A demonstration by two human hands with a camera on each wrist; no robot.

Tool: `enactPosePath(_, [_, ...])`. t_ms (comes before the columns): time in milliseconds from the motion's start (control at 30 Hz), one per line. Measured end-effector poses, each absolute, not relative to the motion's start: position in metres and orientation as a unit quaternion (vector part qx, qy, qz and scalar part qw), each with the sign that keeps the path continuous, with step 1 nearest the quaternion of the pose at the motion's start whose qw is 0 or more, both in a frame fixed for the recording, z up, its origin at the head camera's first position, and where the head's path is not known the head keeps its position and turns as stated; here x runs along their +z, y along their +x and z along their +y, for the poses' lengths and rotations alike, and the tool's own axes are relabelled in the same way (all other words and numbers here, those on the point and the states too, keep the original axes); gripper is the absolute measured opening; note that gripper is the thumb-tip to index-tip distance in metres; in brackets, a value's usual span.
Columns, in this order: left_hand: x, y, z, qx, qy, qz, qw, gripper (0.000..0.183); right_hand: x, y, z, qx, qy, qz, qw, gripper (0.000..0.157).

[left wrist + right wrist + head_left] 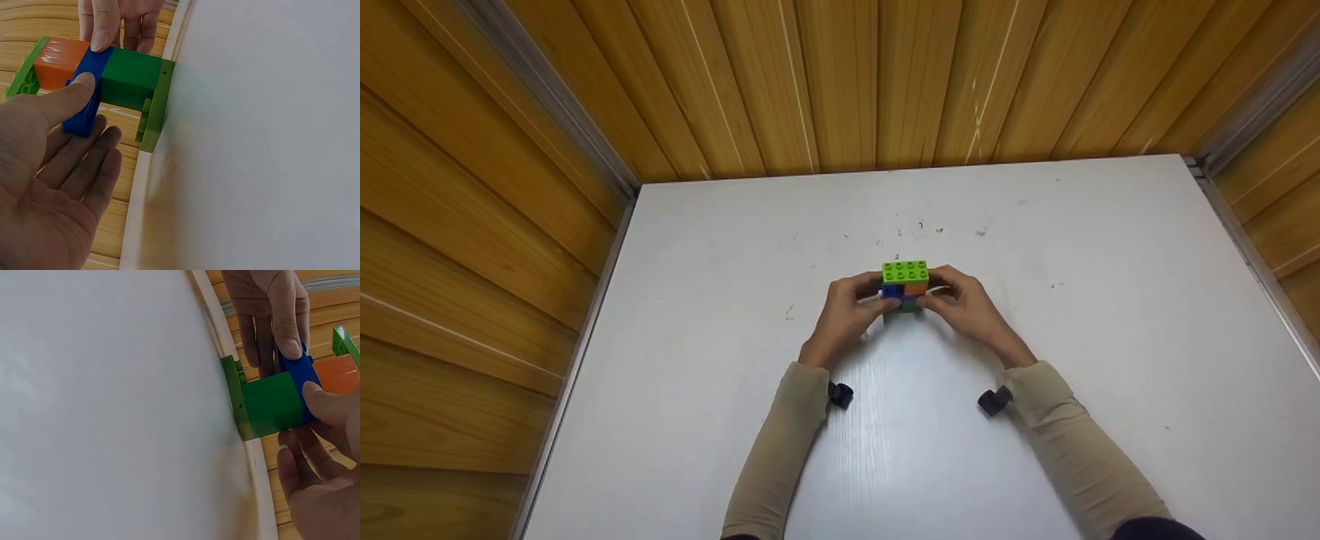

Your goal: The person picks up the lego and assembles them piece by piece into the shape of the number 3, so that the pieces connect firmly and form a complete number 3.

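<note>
A small stack of toy building bricks stands upright on the white table between the two hands. Topmost is a light green studded plate [905, 271], with an orange brick [56, 63] under it. Below that come a blue brick [97, 61], a dark green brick [273, 405] and, at the table, a flat green plate [156, 115]. The left hand [844, 315] pinches the blue brick from the left, thumb on its near face. From the right, the right hand [969, 309] grips the same blue brick, its thumb close to the left one. Fingers reach behind the stack.
The white table [675, 375] carries small dark specks beyond the stack. Wood-patterned panels [840, 82] rise behind it and at both sides, with metal rails at the corners. Each sleeved wrist wears a small black camera [841, 395].
</note>
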State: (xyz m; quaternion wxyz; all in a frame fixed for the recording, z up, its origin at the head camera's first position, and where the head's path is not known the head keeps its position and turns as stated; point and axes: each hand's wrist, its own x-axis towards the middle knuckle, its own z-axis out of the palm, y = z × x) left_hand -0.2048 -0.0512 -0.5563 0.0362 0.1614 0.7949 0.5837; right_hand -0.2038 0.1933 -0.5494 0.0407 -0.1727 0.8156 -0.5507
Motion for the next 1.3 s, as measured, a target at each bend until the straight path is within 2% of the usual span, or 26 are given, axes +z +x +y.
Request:
enactPosePath(567, [-0.5522, -0.2086, -0.06, 0.578, 0.163, 0.8, 0.012, 0.039, -0.5416, -0.2059, 0.1931, -0.567, -0.153, 0.808, 0.052, 0.042])
enactPosePath(800, [-0.5518, -0.208, -0.0608, 0.573, 0.155, 0.805, 0.02, 0.038, -0.5416, -0.2094, 0.1971, -0.566, -0.143, 0.81, 0.06, 0.045])
enactPosePath(1067, [-0.5553, -0.2081, -0.057, 0.575, 0.157, 0.803, 0.012, 0.036, -0.5401, -0.2087, 0.1956, -0.556, -0.099, 0.823, 0.071, 0.054])
enactPosePath(1300, [-0.5582, -0.2106, -0.0559, 0.57, 0.156, 0.807, 0.004, 0.032, -0.5415, -0.208, 0.1912, -0.549, -0.074, 0.831, 0.061, 0.052])
